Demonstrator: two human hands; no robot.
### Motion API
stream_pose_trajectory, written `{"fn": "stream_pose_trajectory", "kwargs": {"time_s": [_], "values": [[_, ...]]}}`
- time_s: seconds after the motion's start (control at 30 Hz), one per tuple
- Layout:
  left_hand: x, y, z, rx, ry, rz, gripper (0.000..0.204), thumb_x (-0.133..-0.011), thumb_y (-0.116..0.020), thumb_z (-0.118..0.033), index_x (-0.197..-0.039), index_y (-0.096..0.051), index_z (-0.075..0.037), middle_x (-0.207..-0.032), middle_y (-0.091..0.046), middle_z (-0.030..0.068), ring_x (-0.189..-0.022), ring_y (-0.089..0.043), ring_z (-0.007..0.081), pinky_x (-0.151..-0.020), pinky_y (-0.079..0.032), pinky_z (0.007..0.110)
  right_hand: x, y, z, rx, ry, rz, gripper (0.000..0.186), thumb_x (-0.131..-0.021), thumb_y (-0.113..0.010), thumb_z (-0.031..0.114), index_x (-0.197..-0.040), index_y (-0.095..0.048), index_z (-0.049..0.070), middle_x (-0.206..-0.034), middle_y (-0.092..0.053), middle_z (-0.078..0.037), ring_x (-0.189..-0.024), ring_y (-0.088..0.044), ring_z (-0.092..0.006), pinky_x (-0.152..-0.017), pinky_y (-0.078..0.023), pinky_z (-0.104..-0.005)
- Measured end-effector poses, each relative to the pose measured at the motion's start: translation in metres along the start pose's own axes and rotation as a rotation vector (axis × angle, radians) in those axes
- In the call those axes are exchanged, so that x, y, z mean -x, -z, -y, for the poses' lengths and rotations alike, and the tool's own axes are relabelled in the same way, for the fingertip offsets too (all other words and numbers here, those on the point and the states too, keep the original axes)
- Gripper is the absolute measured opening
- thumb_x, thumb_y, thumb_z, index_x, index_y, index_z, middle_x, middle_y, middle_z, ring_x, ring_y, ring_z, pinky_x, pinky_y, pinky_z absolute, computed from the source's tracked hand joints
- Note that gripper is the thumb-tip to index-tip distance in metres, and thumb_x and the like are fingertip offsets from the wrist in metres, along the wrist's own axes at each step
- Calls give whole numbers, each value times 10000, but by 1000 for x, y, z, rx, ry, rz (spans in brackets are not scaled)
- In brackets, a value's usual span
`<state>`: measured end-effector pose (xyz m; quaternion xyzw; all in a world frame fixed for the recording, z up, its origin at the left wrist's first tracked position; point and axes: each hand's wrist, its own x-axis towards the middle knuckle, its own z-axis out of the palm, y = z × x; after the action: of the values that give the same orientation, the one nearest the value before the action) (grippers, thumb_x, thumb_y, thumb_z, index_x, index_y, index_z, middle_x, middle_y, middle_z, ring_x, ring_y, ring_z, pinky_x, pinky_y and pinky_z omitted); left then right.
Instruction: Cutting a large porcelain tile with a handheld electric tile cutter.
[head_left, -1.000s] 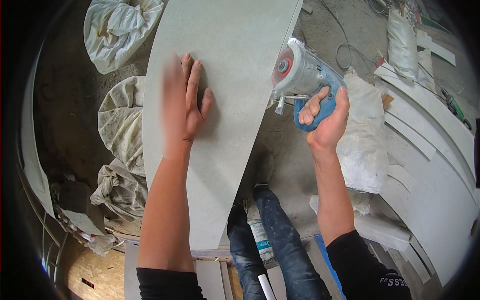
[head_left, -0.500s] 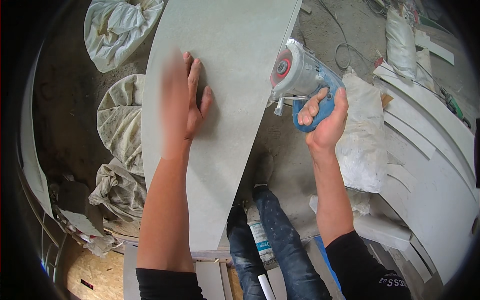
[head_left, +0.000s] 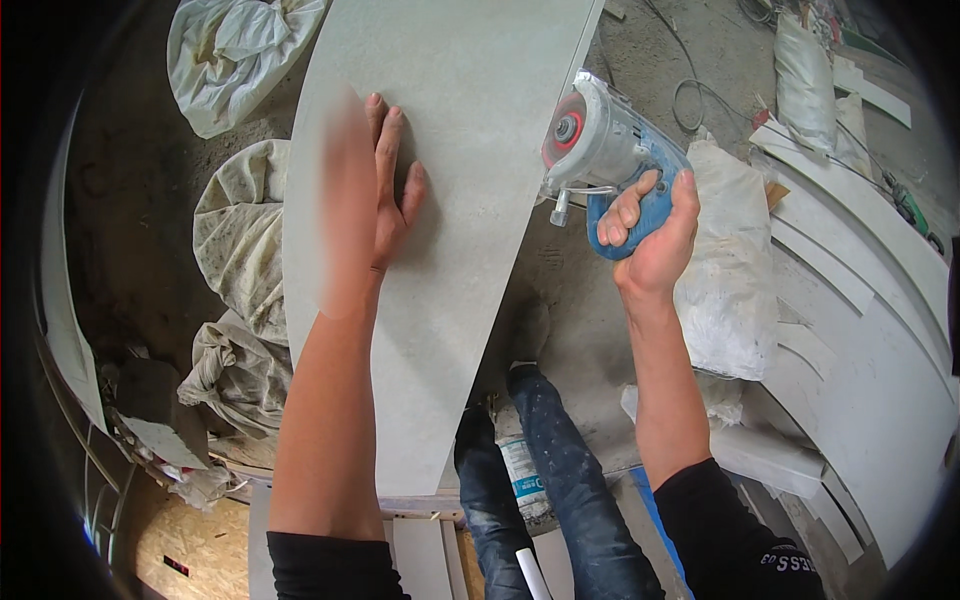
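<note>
One handheld saw [head_left: 620, 140], grey with a blue handle, is at the right edge of one large pale panel [head_left: 470, 130]. Its single round blade [head_left: 566, 128] sits by that edge; I cannot tell whether it is turning. The right hand [head_left: 650, 232] is wrapped tightly around the saw's handle. The left hand [head_left: 380, 205] lies palm down on the panel, spread flat and gripping nothing; with its outer side blurred, only a thumb and two fingers can be counted.

To work well here, the saw is best guided evenly along the edge without twisting the wrist, the left palm pressing the panel steady and its fingers well clear of the blade.

Further out, three sacks [head_left: 250, 240] line the panel's left side, one white and two dirty grey. One bucket [head_left: 524, 468] shows between two trouser legs [head_left: 575, 470]. To the right are at least two pale bags [head_left: 728, 300], one green tool [head_left: 908, 212] and flat boards [head_left: 870, 380], too overlapped to count.
</note>
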<state>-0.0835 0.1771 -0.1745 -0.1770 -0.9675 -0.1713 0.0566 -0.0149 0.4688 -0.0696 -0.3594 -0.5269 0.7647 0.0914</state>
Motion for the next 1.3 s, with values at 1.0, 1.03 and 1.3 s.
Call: {"fn": "stream_pose_trajectory", "kwargs": {"time_s": [1.0,1.03,1.3], "values": [[4,-4,1,16,-12,-49,642,-1112,-611,-382,-1711,-494,-184,-1806,-436,41,-1699,-344,258,-1411,-229,460,15,7,-10,-5,14,7,510,-1148,-526,531,-967,-622,64,-672,-564,-82,-506,-512,-197,-513,-452,-374],[4,-4,0,17,-12,-49,642,-1112,-611,-382,-1711,-494,-184,-1806,-436,41,-1699,-344,258,-1411,-229,460,16,7,-10,-4,14,6,510,-1148,-526,531,-967,-622,64,-672,-564,-82,-506,-512,-197,-513,-452,-374],[4,-5,1,24,-17,-64,634,-1115,-610,-380,-1707,-500,-180,-1806,-435,39,-1697,-347,258,-1411,-229,459,20,9,-12,-10,7,1,509,-1145,-529,534,-978,-624,62,-677,-561,-81,-512,-511,-196,-512,-450,-372]]}}
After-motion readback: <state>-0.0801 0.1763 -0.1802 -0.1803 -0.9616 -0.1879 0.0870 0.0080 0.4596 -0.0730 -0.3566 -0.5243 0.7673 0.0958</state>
